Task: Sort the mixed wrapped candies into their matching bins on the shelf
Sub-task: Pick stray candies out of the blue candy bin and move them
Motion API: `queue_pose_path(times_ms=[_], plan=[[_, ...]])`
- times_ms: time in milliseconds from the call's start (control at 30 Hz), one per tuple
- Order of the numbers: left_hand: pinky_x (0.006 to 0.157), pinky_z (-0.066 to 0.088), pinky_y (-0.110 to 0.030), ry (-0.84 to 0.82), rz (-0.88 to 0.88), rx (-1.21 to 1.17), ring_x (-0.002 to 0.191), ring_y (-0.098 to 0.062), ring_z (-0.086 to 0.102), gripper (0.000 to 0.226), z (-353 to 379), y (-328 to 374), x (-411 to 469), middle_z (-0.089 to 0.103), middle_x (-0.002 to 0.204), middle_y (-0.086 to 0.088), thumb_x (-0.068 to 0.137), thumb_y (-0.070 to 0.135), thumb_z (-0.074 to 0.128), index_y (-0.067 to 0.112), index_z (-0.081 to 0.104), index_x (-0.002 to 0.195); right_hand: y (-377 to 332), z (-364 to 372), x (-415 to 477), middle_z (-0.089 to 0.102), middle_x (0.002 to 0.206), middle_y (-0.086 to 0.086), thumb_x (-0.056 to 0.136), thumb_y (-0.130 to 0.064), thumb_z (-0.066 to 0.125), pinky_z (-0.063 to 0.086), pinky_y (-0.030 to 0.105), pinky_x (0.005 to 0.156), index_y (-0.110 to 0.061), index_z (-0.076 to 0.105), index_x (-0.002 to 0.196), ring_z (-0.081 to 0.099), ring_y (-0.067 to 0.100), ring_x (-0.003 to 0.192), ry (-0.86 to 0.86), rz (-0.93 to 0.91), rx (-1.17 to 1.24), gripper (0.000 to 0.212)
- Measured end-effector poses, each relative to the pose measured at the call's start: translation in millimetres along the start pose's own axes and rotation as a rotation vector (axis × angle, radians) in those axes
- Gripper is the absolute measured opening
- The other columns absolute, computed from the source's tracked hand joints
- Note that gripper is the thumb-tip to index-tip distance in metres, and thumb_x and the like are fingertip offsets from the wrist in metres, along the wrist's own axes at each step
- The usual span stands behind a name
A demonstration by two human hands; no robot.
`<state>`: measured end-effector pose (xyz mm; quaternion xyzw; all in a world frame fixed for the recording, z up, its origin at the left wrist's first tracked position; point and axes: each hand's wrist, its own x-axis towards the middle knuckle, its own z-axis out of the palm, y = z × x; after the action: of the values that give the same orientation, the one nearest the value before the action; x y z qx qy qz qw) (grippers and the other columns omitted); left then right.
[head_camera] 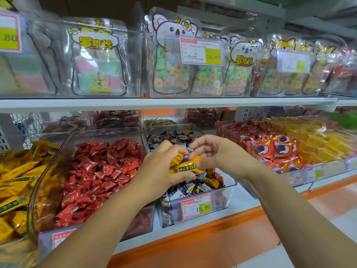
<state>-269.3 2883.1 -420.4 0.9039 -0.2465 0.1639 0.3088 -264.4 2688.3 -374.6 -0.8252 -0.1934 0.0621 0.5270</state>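
One wide-angle view from a camera worn on the head, facing forward and tilted down, close to a shop shelf (173,103), clear bins (222,202) filling the lower frame, left hand (164,169) and right hand (216,153) meeting dead centre, edges bowed

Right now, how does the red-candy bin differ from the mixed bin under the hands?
The red-candy bin holds only red wrappers; the mixed bin has blue-white, yellow and red ones. Left hand and right hand hold yellow candies over the mixed bin, not the red-candy bin. The mixed bin's tag reads 19.90; the red-candy bin's is partly hidden. Both are clear, side by side.
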Motion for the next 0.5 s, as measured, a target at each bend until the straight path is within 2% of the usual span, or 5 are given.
queue_pose_path(times_ms=[133,233,300,400,500], plan=[[0.073,0.04,-0.024,0.072,0.014,0.01,0.09,-0.009,0.053,0.031,2,-5,4,0.048,0.094,0.018,0.083,0.046,0.067,0.029,0.065,0.109,0,-6,0,0.072,0.097,0.009,0.086,0.0,0.066,0.055,0.027,0.081,-0.009,0.063,0.107,0.071,0.016,0.082,0.06,0.075,0.007,0.023],[0.075,0.043,-0.028,0.076,-0.013,-0.014,0.088,-0.01,0.053,0.03,2,-7,3,0.054,0.095,0.014,0.089,0.048,0.058,0.027,0.064,0.108,8,-25,-6,0.073,0.086,0.0,0.092,-0.016,0.061,0.052,0.021,0.073,-0.009,0.071,0.096,0.069,0.006,0.073,0.024,0.233,-0.617,0.013],[0.076,0.046,-0.033,0.067,-0.033,-0.016,0.085,-0.01,0.054,0.031,2,-7,2,0.058,0.096,0.012,0.091,0.05,0.054,0.028,0.061,0.111,15,-24,-6,0.07,0.087,-0.001,0.092,-0.015,0.058,0.051,0.023,0.071,-0.011,0.073,0.099,0.067,0.011,0.076,-0.081,0.31,-0.855,0.017],[0.074,0.048,-0.037,0.042,-0.052,0.029,0.083,-0.011,0.056,0.034,0,-5,2,0.061,0.093,0.012,0.092,0.054,0.047,0.032,0.056,0.116,23,-7,-2,0.068,0.107,0.012,0.091,-0.018,0.059,0.05,0.032,0.081,-0.007,0.068,0.111,0.062,0.028,0.099,-0.168,0.294,-1.058,0.025],[0.078,0.048,-0.038,0.044,-0.068,0.038,0.088,-0.014,0.057,0.037,-1,-5,1,0.062,0.098,0.011,0.092,0.054,0.046,0.033,0.052,0.121,31,0,0,0.068,0.108,0.012,0.087,-0.019,0.064,0.048,0.029,0.078,-0.009,0.068,0.112,0.061,0.027,0.1,-0.099,0.278,-1.027,0.026]])
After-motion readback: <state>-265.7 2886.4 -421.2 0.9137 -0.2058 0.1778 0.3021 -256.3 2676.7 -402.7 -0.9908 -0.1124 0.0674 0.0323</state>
